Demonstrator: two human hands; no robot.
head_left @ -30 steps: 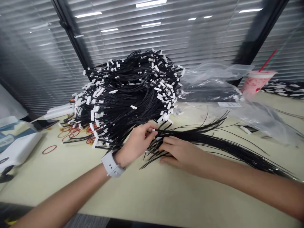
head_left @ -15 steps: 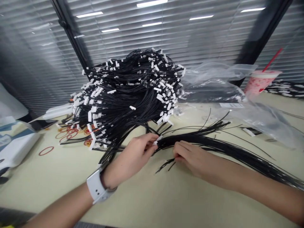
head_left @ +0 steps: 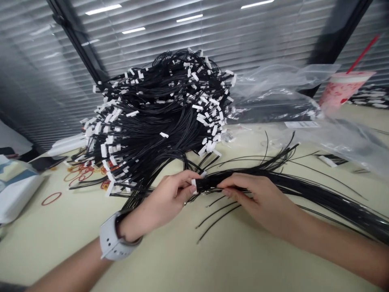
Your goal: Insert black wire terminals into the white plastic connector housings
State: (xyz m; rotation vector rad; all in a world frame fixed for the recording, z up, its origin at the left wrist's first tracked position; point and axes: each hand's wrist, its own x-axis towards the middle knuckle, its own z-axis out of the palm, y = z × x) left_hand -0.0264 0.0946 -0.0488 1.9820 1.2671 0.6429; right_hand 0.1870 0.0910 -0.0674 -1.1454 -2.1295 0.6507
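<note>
Bright, even overhead light shows as white strip reflections (head_left: 188, 18) in the slatted glass partition (head_left: 39, 81). Wide-angle distortion bows the black window frame (head_left: 75, 36), while soft shadows lie under the loose black wire bundle (head_left: 304, 190) on the pale cream desk (head_left: 54, 247).

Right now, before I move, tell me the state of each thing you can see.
Thin black wire bundle: gathered between both hands, some strands splaying loose.
Left hand: pinching the bundle's end.
Right hand: fingers closed on the bundle.
Tangled heap of white-tagged black wires: piled high.
Crumpled clear plastic bag: slumped, dark contents inside.
Red rubber band: lying loose.
</note>
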